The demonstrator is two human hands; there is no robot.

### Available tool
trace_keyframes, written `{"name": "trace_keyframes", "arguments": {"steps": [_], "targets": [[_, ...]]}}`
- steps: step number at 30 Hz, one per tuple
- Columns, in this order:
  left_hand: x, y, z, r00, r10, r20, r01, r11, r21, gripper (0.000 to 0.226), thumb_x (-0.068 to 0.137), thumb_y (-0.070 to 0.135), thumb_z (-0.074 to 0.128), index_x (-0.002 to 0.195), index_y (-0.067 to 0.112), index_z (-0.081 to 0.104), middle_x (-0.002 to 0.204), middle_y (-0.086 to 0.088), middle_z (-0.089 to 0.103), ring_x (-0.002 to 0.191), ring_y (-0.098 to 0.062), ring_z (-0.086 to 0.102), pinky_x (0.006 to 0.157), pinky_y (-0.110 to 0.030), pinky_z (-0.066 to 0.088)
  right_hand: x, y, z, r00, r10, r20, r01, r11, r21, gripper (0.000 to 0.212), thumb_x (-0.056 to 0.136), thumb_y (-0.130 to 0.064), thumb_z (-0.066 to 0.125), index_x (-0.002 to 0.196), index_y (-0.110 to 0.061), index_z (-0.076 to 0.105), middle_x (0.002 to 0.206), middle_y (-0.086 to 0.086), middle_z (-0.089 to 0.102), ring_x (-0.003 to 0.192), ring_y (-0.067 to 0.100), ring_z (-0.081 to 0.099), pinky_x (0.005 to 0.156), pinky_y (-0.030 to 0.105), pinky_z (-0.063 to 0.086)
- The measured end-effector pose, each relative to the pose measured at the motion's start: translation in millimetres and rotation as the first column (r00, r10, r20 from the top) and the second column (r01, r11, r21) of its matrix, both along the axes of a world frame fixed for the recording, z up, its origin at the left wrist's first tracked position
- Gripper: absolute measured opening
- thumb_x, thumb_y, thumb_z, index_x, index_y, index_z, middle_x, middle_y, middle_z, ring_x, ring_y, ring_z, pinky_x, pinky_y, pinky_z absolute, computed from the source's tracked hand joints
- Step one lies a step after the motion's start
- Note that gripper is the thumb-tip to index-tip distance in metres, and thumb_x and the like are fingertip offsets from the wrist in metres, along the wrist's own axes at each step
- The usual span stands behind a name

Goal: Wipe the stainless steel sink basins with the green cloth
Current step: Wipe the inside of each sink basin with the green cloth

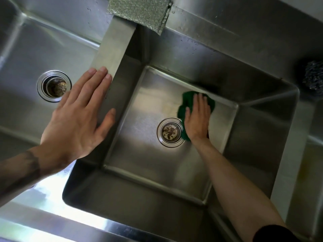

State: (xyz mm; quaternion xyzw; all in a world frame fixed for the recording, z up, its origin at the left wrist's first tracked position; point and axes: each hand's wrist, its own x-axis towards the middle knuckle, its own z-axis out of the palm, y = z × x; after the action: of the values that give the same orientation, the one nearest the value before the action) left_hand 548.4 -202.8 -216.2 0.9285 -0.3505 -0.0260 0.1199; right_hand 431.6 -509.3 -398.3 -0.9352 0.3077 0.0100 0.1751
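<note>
Right hand (197, 117), fingers flat, presses crumpled green cloth (187, 100) on right stainless steel basin (145, 142) floor; left hand (78, 117) spread on divider; left stainless steel basin (22, 70) likely remains.

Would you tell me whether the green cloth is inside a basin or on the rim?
Inside: the green cloth lies in the right basin, on its floor, under the right hand.

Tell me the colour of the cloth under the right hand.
Dark green: the cloth lies pressed flat under the right hand, and the head view shows it best.
</note>
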Motion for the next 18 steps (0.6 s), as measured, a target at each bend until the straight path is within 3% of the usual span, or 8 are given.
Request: {"name": "trace_keyframes", "arguments": {"steps": [2, 4, 9, 12, 16, 18], "targets": [[0, 0, -1, 1.000, 0.001, 0.003, -0.001, 1.000, -0.003, 0.070, 0.105, 0.038, 0.045, 0.165, 0.006, 0.031, 0.174, -0.011, 0.028, 0.163, -0.027, 0.021, 0.128, -0.054, 0.029, 9, -6, -3, 0.977, 0.213, 0.011, -0.213, 0.977, 0.015, 0.057, 0.111, -0.026, 0.045, 0.163, -0.007, 0.031, 0.171, 0.014, 0.029, 0.160, 0.032, 0.022, 0.132, 0.048, 0.015], [1, 0, -1, 1.000, -0.007, 0.007, 0.007, 1.000, 0.001, 0.070, 0.105, 0.037, 0.046, 0.165, 0.006, 0.030, 0.174, -0.011, 0.027, 0.163, -0.027, 0.021, 0.128, -0.055, 0.029, 2, -24, -3, 0.962, 0.274, 0.013, -0.274, 0.962, 0.004, 0.055, 0.111, -0.024, 0.047, 0.162, -0.009, 0.035, 0.169, 0.013, 0.033, 0.159, 0.031, 0.025, 0.131, 0.049, 0.019], [2, 3, -1, 1.000, -0.012, -0.007, 0.013, 1.000, 0.017, 0.072, 0.105, 0.040, 0.043, 0.166, 0.006, 0.028, 0.175, -0.011, 0.024, 0.164, -0.027, 0.018, 0.131, -0.051, 0.024, -80, -40, 3, 0.997, -0.075, -0.034, 0.073, 0.995, -0.071, 0.052, 0.109, -0.015, 0.049, 0.158, 0.000, 0.039, 0.165, 0.022, 0.037, 0.155, 0.039, 0.033, 0.126, 0.057, 0.027], [2, 2, -2, 1.000, -0.012, -0.003, 0.012, 1.000, 0.012, 0.072, 0.106, 0.041, 0.042, 0.166, 0.006, 0.027, 0.175, -0.011, 0.024, 0.164, -0.027, 0.018, 0.130, -0.055, 0.026, -130, 1, 5, 0.992, -0.096, -0.080, 0.091, 0.994, -0.066, 0.053, 0.109, -0.016, 0.050, 0.158, 0.001, 0.038, 0.166, 0.022, 0.036, 0.155, 0.040, 0.032, 0.125, 0.058, 0.029], [2, 2, -2, 1.000, -0.006, 0.003, 0.006, 1.000, -0.007, 0.071, 0.104, 0.039, 0.045, 0.165, 0.006, 0.029, 0.174, -0.012, 0.026, 0.163, -0.029, 0.021, 0.126, -0.059, 0.031, -181, 75, 9, 0.978, -0.103, -0.181, 0.102, 0.995, -0.016, 0.058, 0.110, -0.028, 0.036, 0.160, 0.000, 0.034, 0.168, 0.019, 0.032, 0.158, 0.038, 0.027, 0.126, 0.057, 0.028], [1, 3, -2, 1.000, -0.004, 0.008, 0.004, 1.000, 0.000, 0.071, 0.105, 0.039, 0.045, 0.165, 0.006, 0.029, 0.174, -0.011, 0.026, 0.163, -0.028, 0.020, 0.127, -0.058, 0.031, -177, 68, 4, 0.981, -0.093, -0.170, 0.092, 0.996, -0.012, 0.056, 0.110, -0.022, 0.045, 0.160, 0.000, 0.034, 0.168, 0.019, 0.032, 0.158, 0.038, 0.027, 0.126, 0.059, 0.027]]}}
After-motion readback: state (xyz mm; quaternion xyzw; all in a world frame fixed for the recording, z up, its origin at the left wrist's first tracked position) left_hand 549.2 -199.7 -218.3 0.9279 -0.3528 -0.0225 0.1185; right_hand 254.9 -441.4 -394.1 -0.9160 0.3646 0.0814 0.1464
